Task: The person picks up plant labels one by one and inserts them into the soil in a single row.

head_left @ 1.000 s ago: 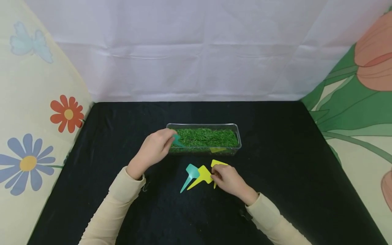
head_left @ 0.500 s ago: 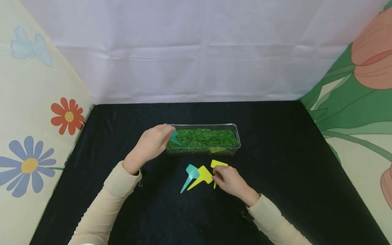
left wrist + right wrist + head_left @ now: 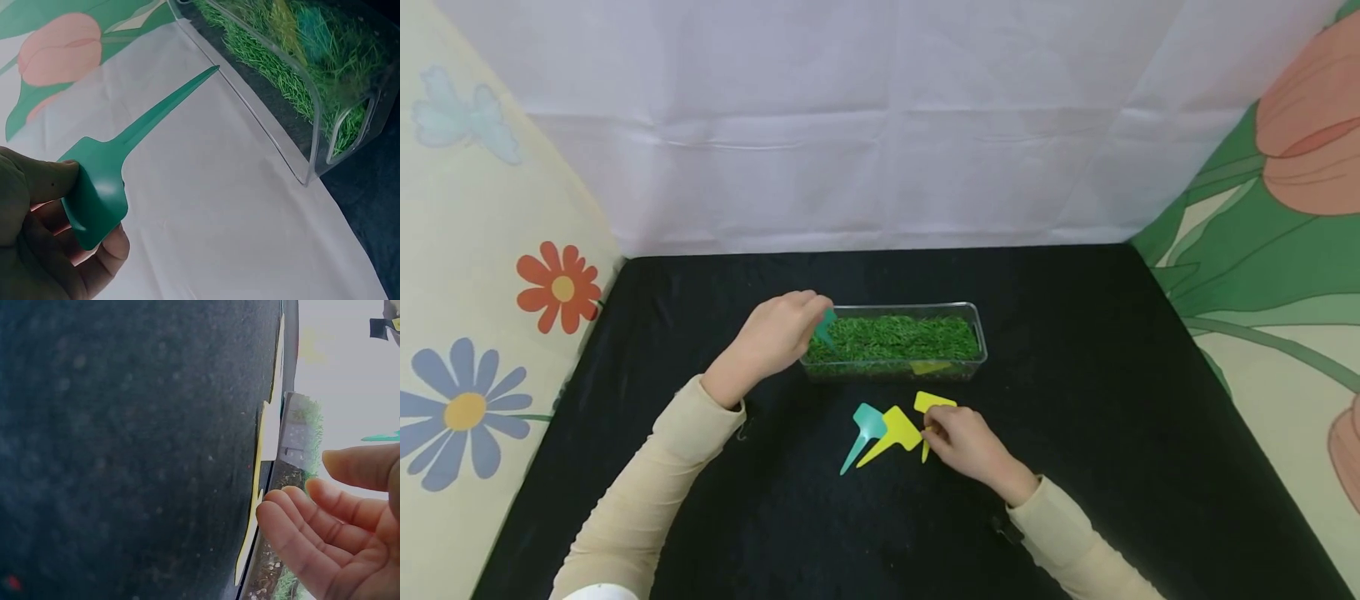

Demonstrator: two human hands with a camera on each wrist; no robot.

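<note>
My left hand (image 3: 772, 337) pinches the flat head of a dark green plant tag (image 3: 826, 327) over the left end of a clear tray (image 3: 891, 372) filled with artificial grass. In the left wrist view the green tag (image 3: 115, 172) points its spike toward the tray's corner (image 3: 315, 119), not touching it. My right hand (image 3: 958, 442) lies on the black cloth, fingers relaxed. Its fingertips (image 3: 281, 509) touch the edge of a yellow tag (image 3: 933, 402), and the thumb stays apart. A second yellow tag (image 3: 897, 429) and a teal tag (image 3: 867, 425) lie just left of it.
The black cloth (image 3: 1112, 433) covers the table, with bare room on both sides of the tray. A white sheet (image 3: 880, 125) hangs at the back and flower-printed panels (image 3: 482, 317) close the sides. A yellowish patch (image 3: 929, 367) shows on the tray's front wall.
My left hand has lifted the green tag slightly and drawn it toward the tray's left end. The right hand has stayed by the yellow tag.
</note>
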